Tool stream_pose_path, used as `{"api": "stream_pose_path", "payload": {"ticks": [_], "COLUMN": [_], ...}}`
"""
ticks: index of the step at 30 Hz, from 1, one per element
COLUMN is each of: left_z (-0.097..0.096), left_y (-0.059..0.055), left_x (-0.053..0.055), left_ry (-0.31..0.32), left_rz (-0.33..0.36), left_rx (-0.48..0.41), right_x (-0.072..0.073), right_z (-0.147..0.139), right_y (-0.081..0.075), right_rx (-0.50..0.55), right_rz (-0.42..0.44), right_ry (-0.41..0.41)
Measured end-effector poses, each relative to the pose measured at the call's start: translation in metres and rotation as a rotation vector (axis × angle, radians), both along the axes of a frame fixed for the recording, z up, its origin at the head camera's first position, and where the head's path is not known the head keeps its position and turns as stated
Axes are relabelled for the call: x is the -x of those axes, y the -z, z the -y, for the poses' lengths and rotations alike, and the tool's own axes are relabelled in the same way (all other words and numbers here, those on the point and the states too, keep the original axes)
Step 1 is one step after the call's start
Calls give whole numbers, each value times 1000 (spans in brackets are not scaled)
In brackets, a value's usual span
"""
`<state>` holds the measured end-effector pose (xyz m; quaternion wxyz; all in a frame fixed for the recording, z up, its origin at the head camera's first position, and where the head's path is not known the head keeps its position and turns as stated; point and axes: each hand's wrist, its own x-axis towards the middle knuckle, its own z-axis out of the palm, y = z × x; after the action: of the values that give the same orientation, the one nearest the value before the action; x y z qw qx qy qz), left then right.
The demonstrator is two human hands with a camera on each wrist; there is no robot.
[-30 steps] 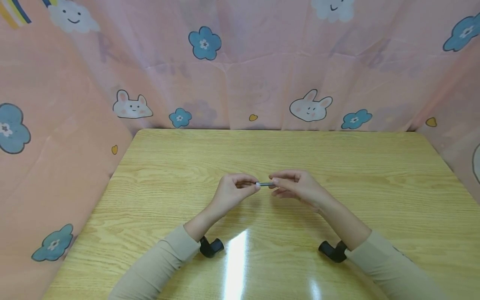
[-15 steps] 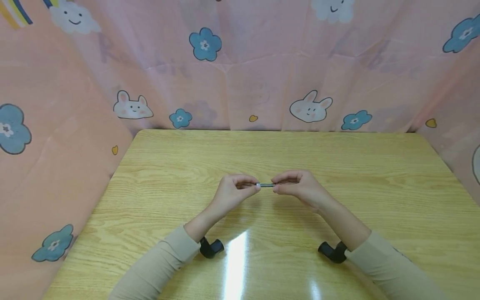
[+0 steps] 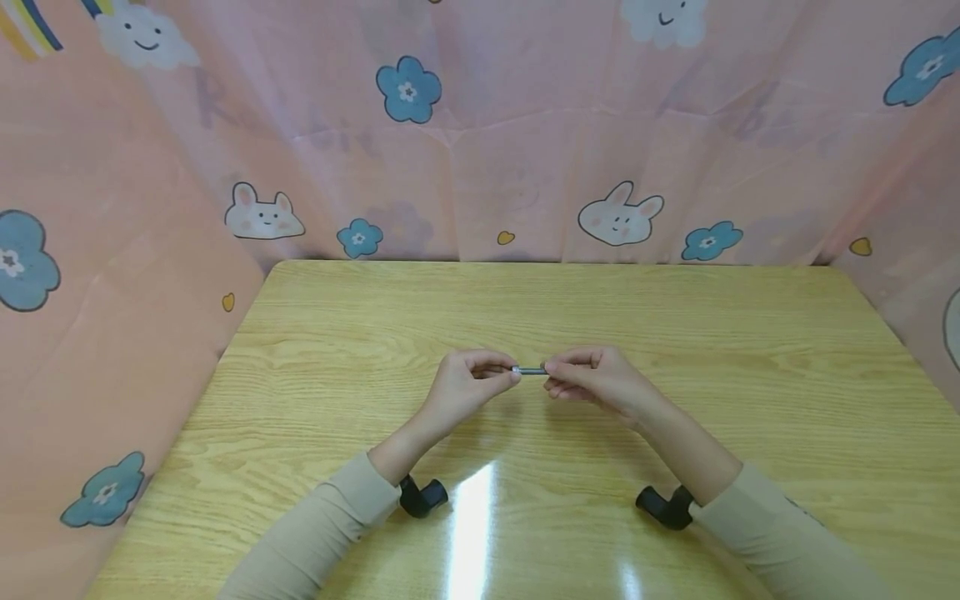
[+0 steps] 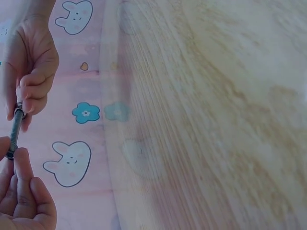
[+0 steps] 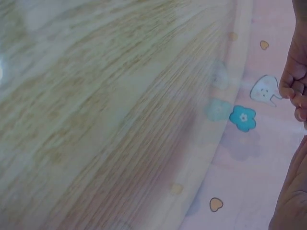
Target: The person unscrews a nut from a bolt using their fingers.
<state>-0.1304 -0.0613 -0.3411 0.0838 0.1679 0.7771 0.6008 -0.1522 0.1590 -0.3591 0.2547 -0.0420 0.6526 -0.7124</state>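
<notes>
A silver threaded bolt [image 3: 532,371] is held level between two hands above the wooden table. My left hand [image 3: 471,379] pinches its head end between thumb and fingertips. On the bolt's other end, my right hand [image 3: 600,375] has its thumb and index finger closed around a small nut [image 4: 19,110], which shows in the left wrist view. Bare thread [image 4: 15,132] is visible between the two sets of fingertips. In the right wrist view the hands sit at the right edge, with the bolt hidden.
The light wooden table [image 3: 375,308] has a glossy light reflection near its front. Behind it and at both sides hangs a pink curtain [image 3: 510,150] with rabbits, clouds and blue flowers. Black wrist cameras [image 3: 423,497] are strapped below each hand.
My right thumb and fingers have shifted around the bolt's end: the thumb dropped half a second ago and is now raised again, other fingers curled below. The left hand stays still.
</notes>
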Motion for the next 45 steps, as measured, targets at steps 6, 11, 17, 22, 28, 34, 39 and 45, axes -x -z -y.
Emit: {"api": "stream_pose_path", "payload": {"ticks": [6, 11, 17, 22, 28, 34, 39, 45], "left_z": [1, 1, 1, 0, 0, 1, 1, 1], "left_y": [0, 0, -1, -1, -1, 0, 0, -1], "left_x": [0, 0, 1, 1, 0, 0, -1, 0], "left_ry": [10, 12, 6, 9, 10, 11, 3, 3], "left_rz": [0, 1, -1, -3, -1, 2, 6, -4], "left_rx": [-4, -3, -3, -2, 0, -3, -3, -4], "right_x": [0, 0, 0, -1, -1, -2, -1, -1], "right_z": [-1, -1, 0, 2, 1, -1, 1, 1], "right_y": [2, 2, -1, -4, -5, -2, -2, -3], "right_rx": [-94, -128, -72, 31, 38, -98, -72, 2], "right_rz": [-100, -122, -71, 21, 23, -32, -13, 28], "right_ry": [20, 27, 3, -9, 5, 3, 7, 20]}}
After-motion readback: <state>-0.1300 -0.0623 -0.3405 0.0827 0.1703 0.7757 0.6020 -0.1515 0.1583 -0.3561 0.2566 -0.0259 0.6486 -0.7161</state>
